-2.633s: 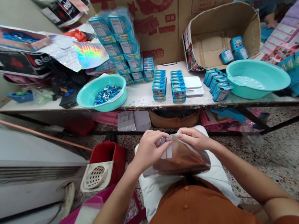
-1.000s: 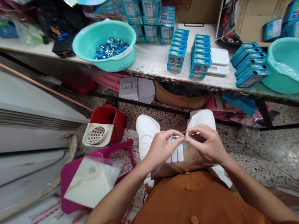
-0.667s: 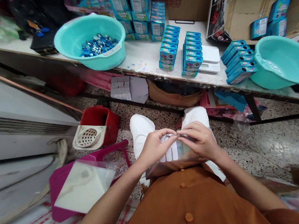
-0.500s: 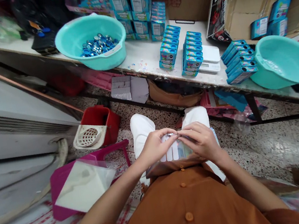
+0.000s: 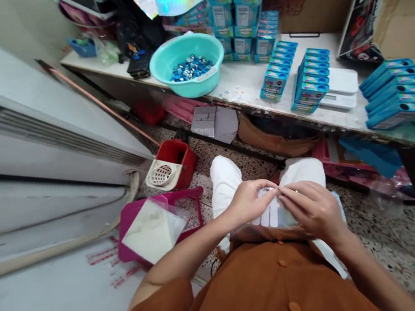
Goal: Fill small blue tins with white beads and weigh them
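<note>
Over my lap, my left hand point(image 5: 250, 202) and my right hand point(image 5: 315, 208) meet fingertip to fingertip. Each is closed in a pinch, and whatever is between the fingers is too small and too hidden to name. Just below the fingertips lies a shiny, partly see-through sheet point(image 5: 269, 216) with several white rounded strips on it. It rests on my lap, against the brown shirt point(image 5: 264, 281) and the white trousers point(image 5: 226, 176). My right hand covers part of the sheet.
Ahead, a white table point(image 5: 237, 76) carries a turquoise basin point(image 5: 165, 71) of small shiny blue pieces, rows of blue boxes point(image 5: 309, 82) and a white scale point(image 5: 342, 82). To the left stand a red mop bucket point(image 5: 187, 163) and a magenta stool point(image 5: 129, 233) bearing a pale sheet point(image 5: 148, 230).
My view has swung left, so the surroundings sit further right in the picture. My hands keep meeting over the sheet, with little change in their pose.
</note>
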The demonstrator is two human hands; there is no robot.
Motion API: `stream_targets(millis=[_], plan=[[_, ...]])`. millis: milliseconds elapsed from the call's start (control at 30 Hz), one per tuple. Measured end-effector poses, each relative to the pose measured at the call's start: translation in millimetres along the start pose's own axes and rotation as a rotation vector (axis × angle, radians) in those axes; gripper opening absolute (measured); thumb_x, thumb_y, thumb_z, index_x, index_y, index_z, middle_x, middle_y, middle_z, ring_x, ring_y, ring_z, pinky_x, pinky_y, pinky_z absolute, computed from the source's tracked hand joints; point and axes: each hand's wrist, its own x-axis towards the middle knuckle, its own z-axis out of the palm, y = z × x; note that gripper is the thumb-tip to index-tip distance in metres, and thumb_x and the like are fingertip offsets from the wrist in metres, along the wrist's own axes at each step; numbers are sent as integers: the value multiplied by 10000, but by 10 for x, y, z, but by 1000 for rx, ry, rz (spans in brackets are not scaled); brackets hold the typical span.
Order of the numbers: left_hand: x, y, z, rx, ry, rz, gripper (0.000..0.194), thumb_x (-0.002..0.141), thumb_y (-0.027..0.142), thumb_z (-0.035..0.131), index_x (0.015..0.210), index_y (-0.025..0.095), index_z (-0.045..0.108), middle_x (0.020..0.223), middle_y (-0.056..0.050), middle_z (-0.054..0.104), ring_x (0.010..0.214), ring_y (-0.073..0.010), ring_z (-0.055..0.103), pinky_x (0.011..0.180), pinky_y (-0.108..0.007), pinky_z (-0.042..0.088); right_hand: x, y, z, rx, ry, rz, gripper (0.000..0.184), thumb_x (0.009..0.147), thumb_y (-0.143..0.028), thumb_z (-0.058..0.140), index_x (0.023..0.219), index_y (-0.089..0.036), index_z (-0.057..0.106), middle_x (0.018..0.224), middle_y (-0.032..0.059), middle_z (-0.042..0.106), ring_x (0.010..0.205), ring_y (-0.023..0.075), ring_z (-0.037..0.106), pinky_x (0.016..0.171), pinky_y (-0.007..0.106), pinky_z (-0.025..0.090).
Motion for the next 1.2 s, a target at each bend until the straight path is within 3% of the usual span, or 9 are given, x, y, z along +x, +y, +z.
stream_targets(millis=[233, 433, 600, 700, 967, 1200], plan=[[-12, -32, -4, 8, 22, -1, 276, 842, 358, 538, 958, 196, 728, 965, -33, 733, 908, -181, 662, 847, -264, 493, -89, -47, 43, -115, 19, -91, 409, 842, -184, 625, 1246, -244, 593, 1121, 72, 685, 942, 241, 647, 879, 400, 510], [-19, -46, -31, -8, 8, -37, 267, 828, 345, 550, 943, 183, 729, 960, -42, 733, 909, -189, 661, 855, -280, 494, -84, -122, 93, -46, 65, -31, 273, 857, -205, 604, 1120, -255, 658, 1078, 71, 697, 953, 228, 649, 864, 391, 528], [-12, -49, -28, -6, -3, -16, 259, 837, 352, 552, 951, 194, 721, 956, -29, 733, 894, -185, 661, 829, -269, 493, -11, -107, 75, -1, 2, 56, 334, 875, -227, 570, 1206, -234, 611, 1008, 86, 692, 897, 221, 635, 791, 385, 531], [-4, -57, -28, 22, -19, -8, 257, 843, 352, 546, 953, 200, 722, 957, -28, 732, 899, -191, 660, 818, -269, 492, 21, -108, 52, -37, -26, 31, 313, 879, -213, 564, 1187, -221, 624, 983, 80, 696, 868, 210, 632, 775, 366, 527], [14, -78, -20, -42, -26, -40, 255, 835, 343, 555, 942, 183, 722, 945, -37, 732, 891, -190, 661, 832, -279, 497, -82, -113, 95, -127, 71, -72, 302, 862, -172, 585, 1156, -209, 641, 1072, 83, 700, 945, 220, 647, 835, 370, 543], [33, -67, -34, -62, -31, -57, 250, 823, 351, 567, 907, 167, 715, 932, -45, 728, 873, -191, 654, 841, -290, 489, -32, -94, 85, -23, 61, -14, 210, 866, -164, 565, 1057, -192, 648, 1032, 84, 699, 924, 199, 634, 832, 367, 529]])
